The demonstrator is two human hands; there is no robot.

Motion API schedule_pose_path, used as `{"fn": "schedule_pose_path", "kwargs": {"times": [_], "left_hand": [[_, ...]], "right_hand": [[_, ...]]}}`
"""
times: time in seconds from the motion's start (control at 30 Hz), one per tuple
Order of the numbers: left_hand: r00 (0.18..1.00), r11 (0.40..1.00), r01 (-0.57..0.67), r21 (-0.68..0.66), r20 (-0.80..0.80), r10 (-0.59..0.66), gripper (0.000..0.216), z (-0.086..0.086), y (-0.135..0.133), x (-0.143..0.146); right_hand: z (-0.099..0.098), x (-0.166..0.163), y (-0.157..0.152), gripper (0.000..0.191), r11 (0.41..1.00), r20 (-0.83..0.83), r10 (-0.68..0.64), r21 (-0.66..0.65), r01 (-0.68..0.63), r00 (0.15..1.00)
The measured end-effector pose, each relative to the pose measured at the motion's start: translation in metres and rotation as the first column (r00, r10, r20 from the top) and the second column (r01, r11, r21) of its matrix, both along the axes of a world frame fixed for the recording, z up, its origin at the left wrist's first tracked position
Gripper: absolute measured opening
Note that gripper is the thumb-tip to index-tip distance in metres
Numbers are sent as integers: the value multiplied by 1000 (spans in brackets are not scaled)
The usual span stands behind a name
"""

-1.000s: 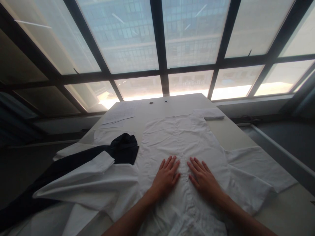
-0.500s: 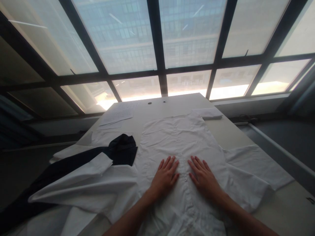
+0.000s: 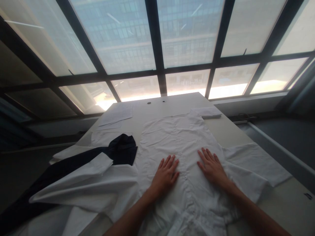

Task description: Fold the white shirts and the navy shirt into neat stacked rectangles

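Observation:
A white button-up shirt [image 3: 169,137] lies spread on the white table [image 3: 157,109], wrinkled, its button row running down the middle. Flat on its left half rests my left hand [image 3: 165,173], fingers stretched out and holding nothing. My right hand [image 3: 211,167] presses flat on the other half, its fingers spread, to the right of the buttons. One sleeve reaches out over the table's right side. Left of my hands, a white sleeve [image 3: 91,186] lies in loose folds, partly over a dark navy garment [image 3: 123,149].
Sheets of paper [image 3: 116,116] lie at the table's far left. A folded white stack [image 3: 209,112] sits at the far right. Large windows with dark frames [image 3: 161,82] stand beyond the table's far edge. A pale rail [image 3: 280,147] runs along the right.
My right hand has slid to the right and slightly away from me across the shirt, widening the gap between my hands. My left hand stays in place.

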State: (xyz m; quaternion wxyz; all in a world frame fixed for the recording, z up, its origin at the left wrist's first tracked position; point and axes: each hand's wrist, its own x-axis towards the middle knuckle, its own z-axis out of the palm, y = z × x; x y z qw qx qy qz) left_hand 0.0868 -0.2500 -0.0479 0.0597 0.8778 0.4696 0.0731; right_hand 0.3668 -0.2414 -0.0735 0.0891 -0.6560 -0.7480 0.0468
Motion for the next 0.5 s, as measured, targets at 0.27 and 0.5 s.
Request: {"fn": "schedule_pose_path", "kwargs": {"times": [0.27, 0.5], "left_hand": [[1000, 1000, -4, -8, 0, 4, 54, 2, 0, 1], [1000, 1000, -3, 7, 7, 3, 54, 2, 0, 0]], "right_hand": [[2, -1, 1, 59, 998, 14, -58, 10, 58, 998], [15, -16, -11, 58, 1000, -58, 15, -14, -16, 998]]}}
